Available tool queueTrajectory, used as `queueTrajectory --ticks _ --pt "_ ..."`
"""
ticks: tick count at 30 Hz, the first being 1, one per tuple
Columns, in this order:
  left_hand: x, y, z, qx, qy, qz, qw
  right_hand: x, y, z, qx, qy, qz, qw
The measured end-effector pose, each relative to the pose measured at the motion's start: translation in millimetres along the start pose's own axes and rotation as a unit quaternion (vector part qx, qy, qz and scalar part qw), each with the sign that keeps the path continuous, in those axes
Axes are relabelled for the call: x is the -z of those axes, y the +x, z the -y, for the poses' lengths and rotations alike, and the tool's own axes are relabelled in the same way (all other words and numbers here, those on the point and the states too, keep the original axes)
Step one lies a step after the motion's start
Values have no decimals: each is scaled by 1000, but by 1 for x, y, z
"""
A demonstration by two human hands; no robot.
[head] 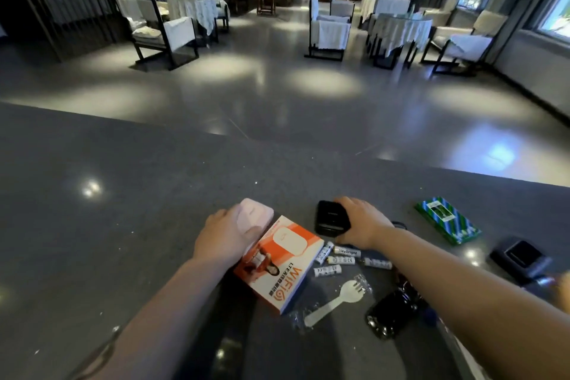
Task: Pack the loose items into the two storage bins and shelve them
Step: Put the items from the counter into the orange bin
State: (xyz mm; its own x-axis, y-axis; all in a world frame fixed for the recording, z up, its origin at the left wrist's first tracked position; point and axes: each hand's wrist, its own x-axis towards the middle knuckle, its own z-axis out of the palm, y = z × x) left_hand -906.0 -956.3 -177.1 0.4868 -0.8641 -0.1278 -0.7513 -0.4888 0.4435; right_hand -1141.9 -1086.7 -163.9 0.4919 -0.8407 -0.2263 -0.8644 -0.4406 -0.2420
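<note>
Loose items lie scattered on a dark grey stone counter, all near its front edge. Counted: one orange-and-white WiFi box, one pale pink device, one black box-shaped gadget, five small white batteries in a loose cluster, one white plastic spork in a clear wrapper, one glossy black key fob, one green-and-blue striped packet, and one dark case with a lighter panel on top, far right.

The left hand lies over the pink device, fingers bent round its near side and thumb on top, so it grasps it; the device rests against the far end of the WiFi box. The right hand grips the black gadget from the right, fingers curled along its far edge and thumb at its near corner.

Batteries lie between the WiFi box and the right forearm, with the spork just in front of them (its tines point toward the batteries). The right forearm crosses over part of the key fob. The striped packet sits well apart to the right. Beyond the counter, a polished floor holds chairs and cloth-draped tables.
</note>
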Motion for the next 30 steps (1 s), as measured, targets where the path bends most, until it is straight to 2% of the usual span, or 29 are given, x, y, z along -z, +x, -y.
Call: queueTrajectory --ticks 3,6,13,17,23,27,30 --pt "1 3 -4 5 34 22 999 3 -2 4 -14 -24 -18 999" --pt "3 3 -6 -1 37 8 999 11 -17 5 -20 -40 -99 994" --pt "19 -27 -13 31 -75 -77 994 69 -101 -10 -29 51 -194 979" --pt "38 -61 -42 8 -147 -114 983 97 -168 -35 -72 90 -246 962" --pt "30 -158 -142 -100 -233 -40 967 101 -277 -89 -126 111 -292 942" --pt "3 -209 -199 -183 -225 27 957 95 -330 -136 -151 107 -299 936" --pt "-16 -236 -237 -225 -231 40 946 93 -360 -177 -181 105 -285 936"
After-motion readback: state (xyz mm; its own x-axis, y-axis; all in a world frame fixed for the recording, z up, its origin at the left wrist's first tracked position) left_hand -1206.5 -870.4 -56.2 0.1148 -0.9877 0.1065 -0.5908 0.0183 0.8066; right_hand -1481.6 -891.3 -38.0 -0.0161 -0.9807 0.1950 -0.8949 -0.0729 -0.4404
